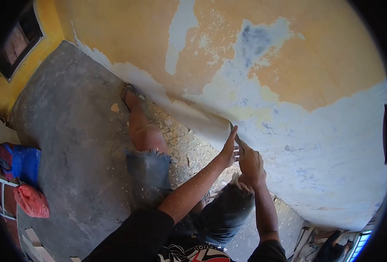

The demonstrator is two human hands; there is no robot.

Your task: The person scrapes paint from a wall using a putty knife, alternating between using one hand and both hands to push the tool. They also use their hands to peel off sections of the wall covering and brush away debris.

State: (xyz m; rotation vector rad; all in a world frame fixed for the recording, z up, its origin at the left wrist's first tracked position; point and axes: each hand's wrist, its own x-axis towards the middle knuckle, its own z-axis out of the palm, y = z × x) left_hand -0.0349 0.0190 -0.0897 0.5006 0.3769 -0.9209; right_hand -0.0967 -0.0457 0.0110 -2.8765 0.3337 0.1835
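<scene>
A scraper with a narrow dark blade meets the lower part of the wall, where pale plaster shows. My right hand is closed around its lower end. My left hand grips beside it, thumb along the blade and fingers partly hidden behind the tool. Yellow paint still covers the upper wall, with ragged edges around bare patches. Paint flakes lie thickly along the foot of the wall, and small chips speckle my forearms.
My bent leg is close to the wall on the grey concrete floor. At the left are a blue bag and a red plastic bag. Another person is partly visible at the lower right.
</scene>
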